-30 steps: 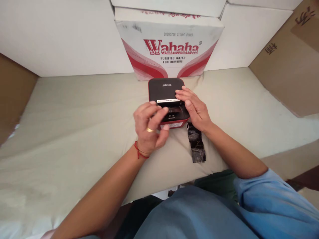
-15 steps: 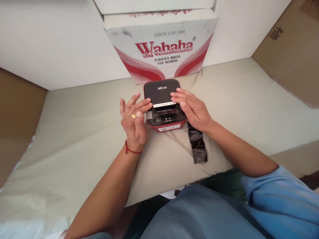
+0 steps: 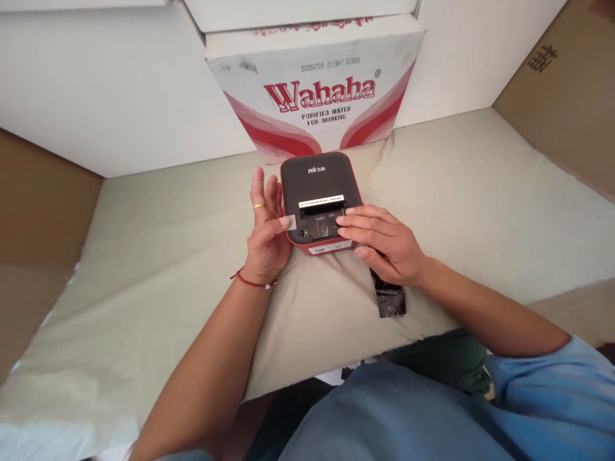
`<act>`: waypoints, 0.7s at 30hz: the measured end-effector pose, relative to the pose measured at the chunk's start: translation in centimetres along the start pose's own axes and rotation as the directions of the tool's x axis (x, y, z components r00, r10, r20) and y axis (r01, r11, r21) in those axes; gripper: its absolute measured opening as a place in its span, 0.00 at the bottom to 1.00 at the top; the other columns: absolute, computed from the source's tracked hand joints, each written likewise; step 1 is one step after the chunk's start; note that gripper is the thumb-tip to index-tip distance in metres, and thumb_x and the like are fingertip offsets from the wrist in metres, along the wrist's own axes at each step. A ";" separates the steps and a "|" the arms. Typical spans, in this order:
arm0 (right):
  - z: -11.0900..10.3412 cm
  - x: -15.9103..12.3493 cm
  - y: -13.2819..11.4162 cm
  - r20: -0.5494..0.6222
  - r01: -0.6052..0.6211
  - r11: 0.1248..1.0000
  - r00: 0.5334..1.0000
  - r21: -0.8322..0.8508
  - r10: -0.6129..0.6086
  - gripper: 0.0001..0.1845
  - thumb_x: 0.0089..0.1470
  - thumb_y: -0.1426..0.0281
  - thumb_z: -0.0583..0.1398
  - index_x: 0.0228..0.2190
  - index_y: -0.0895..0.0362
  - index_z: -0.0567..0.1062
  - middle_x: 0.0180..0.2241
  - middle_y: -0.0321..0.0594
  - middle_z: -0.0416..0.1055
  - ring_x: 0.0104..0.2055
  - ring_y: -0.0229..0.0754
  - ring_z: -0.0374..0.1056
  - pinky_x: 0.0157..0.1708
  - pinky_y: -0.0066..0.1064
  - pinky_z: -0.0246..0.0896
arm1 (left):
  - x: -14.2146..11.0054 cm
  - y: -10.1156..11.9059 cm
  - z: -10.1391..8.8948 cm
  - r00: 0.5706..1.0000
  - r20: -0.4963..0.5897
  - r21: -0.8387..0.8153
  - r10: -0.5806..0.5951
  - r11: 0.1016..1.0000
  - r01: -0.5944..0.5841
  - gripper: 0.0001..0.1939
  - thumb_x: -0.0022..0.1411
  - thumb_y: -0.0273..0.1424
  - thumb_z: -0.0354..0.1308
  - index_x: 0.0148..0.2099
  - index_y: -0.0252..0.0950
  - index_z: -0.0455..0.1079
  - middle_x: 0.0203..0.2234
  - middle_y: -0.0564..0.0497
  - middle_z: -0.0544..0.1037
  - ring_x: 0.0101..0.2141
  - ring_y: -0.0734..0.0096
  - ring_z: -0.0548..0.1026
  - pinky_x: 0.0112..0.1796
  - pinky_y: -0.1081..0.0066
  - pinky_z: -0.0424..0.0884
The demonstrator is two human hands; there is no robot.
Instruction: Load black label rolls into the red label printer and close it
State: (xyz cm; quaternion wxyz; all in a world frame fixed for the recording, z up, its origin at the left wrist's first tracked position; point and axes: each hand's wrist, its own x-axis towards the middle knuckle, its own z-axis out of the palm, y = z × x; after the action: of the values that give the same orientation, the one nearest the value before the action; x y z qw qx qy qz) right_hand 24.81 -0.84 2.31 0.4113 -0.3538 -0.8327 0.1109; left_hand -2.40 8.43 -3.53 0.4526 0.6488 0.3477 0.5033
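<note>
A black and red label printer (image 3: 319,184) stands on the cloth-covered surface. From its slot a dark glossy strip (image 3: 323,224) lies over the front of the top. My left hand (image 3: 271,227) is at the printer's left side, its thumb on a small grey patch (image 3: 292,222) and its fingers stretched up and apart. My right hand (image 3: 384,240) reaches in from the right, its outstretched fingertips at the strip's right edge and its thumb near the printer's front right corner. Under that hand lies a separate crinkled dark strip (image 3: 391,303), partly hidden.
Behind the printer stands a white and red Wahaha water carton (image 3: 317,96), against white boxes (image 3: 120,83). Brown cardboard (image 3: 538,96) rises at the right, and more cardboard (image 3: 43,230) at the left. The pale cloth (image 3: 168,256) has wrinkles, and its front edge is near my body.
A dark strip now shows out of the slot over the front panel. My left thumb has come onto the grey patch. My right hand has moved down from the lid to the strip.
</note>
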 end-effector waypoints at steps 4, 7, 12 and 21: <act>0.8 -0.2 0.1 -0.076 0.038 0.999 0.996 -0.002 -0.038 0.19 0.75 0.64 0.59 0.60 0.46 0.85 0.61 0.43 0.86 0.66 0.51 0.80 0.72 0.54 0.72 | -0.2 0.1 0.3 0.999 0.012 -0.025 -0.041 0.999 0.041 0.44 0.74 0.56 0.54 0.84 0.69 0.40 0.83 0.56 0.60 0.81 0.58 0.61 0.75 0.52 0.69; 1.1 -0.2 0.3 -0.120 0.075 0.996 0.990 -0.041 -0.079 0.19 0.74 0.67 0.61 0.61 0.47 0.84 0.59 0.43 0.87 0.65 0.51 0.81 0.74 0.54 0.69 | -0.2 -0.3 0.4 0.999 -0.012 0.007 -0.032 0.999 0.032 0.45 0.74 0.57 0.57 0.84 0.69 0.40 0.82 0.53 0.61 0.80 0.58 0.63 0.75 0.51 0.69; 0.7 0.2 -0.1 -0.113 0.128 0.988 0.984 -0.082 -0.137 0.16 0.72 0.63 0.64 0.57 0.47 0.86 0.57 0.42 0.88 0.64 0.54 0.81 0.74 0.56 0.70 | 0.0 -1.5 0.1 1.000 0.027 -0.003 0.013 1.000 -0.013 0.50 0.70 0.65 0.60 0.84 0.68 0.40 0.84 0.52 0.55 0.83 0.55 0.56 0.77 0.50 0.66; -3.0 10.5 -0.4 0.161 -0.340 0.924 0.916 -0.177 0.368 0.20 0.75 0.54 0.60 0.38 0.49 0.88 0.38 0.41 0.88 0.46 0.54 0.85 0.54 0.48 0.78 | 0.3 -3.2 0.3 1.000 0.003 -0.155 0.024 0.988 -0.023 0.52 0.60 0.66 0.69 0.79 0.58 0.57 0.82 0.47 0.60 0.80 0.47 0.61 0.75 0.51 0.67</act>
State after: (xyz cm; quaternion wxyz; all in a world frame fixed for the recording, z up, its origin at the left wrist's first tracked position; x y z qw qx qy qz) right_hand 22.57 5.67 10.79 0.2758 -0.5155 -0.7962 0.1558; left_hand -1.98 9.78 -6.42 0.4965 0.6170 0.2989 0.5324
